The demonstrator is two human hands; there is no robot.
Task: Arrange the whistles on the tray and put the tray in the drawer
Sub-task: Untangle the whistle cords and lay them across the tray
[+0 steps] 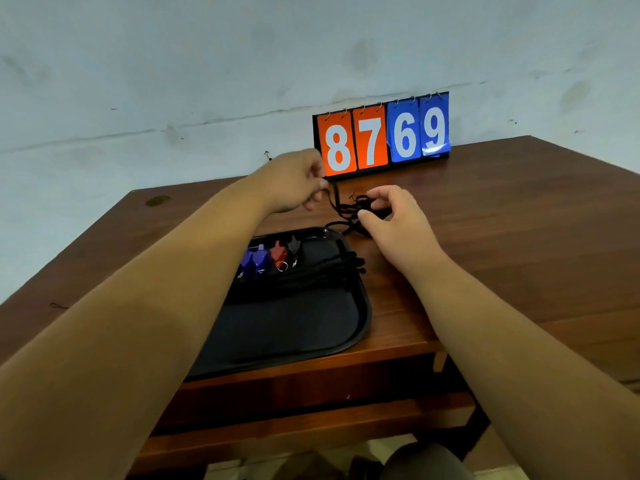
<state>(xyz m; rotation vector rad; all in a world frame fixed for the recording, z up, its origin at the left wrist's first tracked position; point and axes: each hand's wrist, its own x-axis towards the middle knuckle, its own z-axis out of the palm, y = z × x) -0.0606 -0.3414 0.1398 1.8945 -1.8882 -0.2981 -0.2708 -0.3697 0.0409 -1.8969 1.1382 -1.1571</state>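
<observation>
Pinches a strand of black cord (334, 199) between thumb and fingertips of the left hand (298, 183), above the table (502, 237). Grips the tangled bunch of that same cord in the right hand (393, 220), at three o'clock from the left, fingers curled over the knot; cannot tell whether a whistle lies under them. Lets loose loops hang toward six o'clock, ending near the far rim of the black tray (362, 317). Has, in the tray's far part, blue whistles (256, 263), a red whistle (278, 254) and a black whistle (294, 244) side by side, with bundled cords (332, 271) stretched toward three o'clock and poking over the rim. Faces, at twelve o'clock against the wall, a flip scoreboard (381, 136) reading 8769.
</observation>
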